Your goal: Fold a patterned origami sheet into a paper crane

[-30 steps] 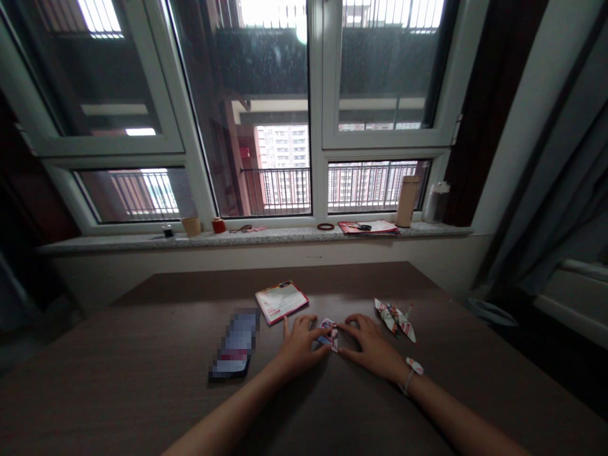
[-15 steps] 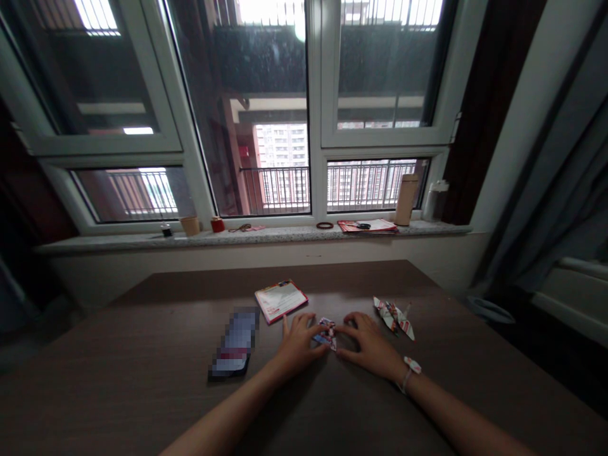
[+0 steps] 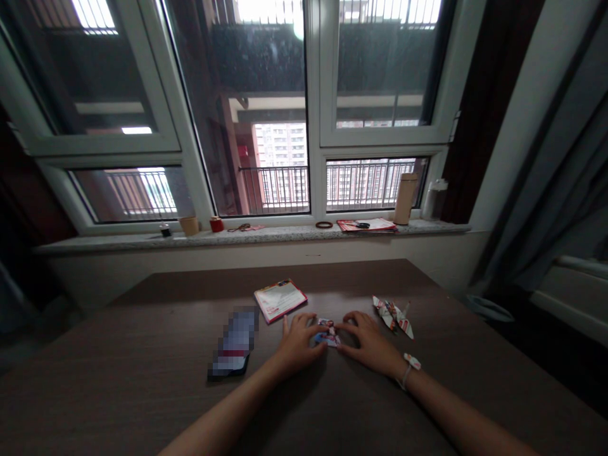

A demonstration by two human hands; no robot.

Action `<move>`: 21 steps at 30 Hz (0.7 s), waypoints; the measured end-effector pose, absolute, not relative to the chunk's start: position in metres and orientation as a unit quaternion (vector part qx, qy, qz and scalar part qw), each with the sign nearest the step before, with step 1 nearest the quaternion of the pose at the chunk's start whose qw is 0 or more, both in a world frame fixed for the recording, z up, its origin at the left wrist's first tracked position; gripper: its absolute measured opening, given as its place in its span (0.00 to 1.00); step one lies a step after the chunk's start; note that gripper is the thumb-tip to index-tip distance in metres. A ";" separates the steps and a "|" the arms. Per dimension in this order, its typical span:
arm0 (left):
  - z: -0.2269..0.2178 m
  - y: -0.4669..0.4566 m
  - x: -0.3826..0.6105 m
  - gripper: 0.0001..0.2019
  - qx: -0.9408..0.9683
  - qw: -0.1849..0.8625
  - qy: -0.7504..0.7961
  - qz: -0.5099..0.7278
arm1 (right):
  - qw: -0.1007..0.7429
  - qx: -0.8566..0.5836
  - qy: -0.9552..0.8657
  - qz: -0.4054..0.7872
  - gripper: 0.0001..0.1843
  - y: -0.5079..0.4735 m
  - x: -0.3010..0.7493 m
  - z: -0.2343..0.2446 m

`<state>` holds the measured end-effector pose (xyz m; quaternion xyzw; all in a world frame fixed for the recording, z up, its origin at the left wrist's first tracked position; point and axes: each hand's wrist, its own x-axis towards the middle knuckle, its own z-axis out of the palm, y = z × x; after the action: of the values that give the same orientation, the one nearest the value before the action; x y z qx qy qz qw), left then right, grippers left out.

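Note:
A small piece of folded printed paper point(image 3: 327, 333) lies between my hands on the brown table. My left hand point(image 3: 300, 337) has its thumb and fingertips closed on the paper's left side. From the other side, my right hand point(image 3: 365, 342) pinches its right edge between thumb and fingers, a white band around the wrist. Parts of the paper are hidden under the fingertips. To the right of my right hand rests a folded paper figure point(image 3: 393, 316) with pointed wings.
A stack of printed paper sheets point(image 3: 281, 300) lies beyond my left hand. A phone point(image 3: 235, 345) with a blurred screen is to the left. On the windowsill point(image 3: 285, 235) stand a tan bottle point(image 3: 405, 199), a paper cup point(image 3: 189, 225) and a red spool point(image 3: 216, 224).
The small paper between my hands looks flatter and squarer than before, its outline changed. Both hands have stayed in nearly the same place.

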<state>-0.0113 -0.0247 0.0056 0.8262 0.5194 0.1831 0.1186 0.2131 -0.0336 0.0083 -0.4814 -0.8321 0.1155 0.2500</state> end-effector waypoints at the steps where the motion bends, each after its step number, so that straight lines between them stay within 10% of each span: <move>1: 0.006 -0.025 -0.011 0.19 0.826 0.121 0.519 0.182 | 0.252 -0.478 -0.833 0.118 0.21 -0.033 0.214 0.008; 21: 0.004 -0.022 -0.011 0.19 0.832 0.114 0.508 0.193 | 0.277 -0.414 -0.862 0.092 0.09 -0.028 0.216 0.008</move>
<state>-0.0112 -0.0225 0.0041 0.8317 0.5079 0.1928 0.1144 0.2163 -0.0278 0.0075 -0.4145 -0.8620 0.0925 0.2767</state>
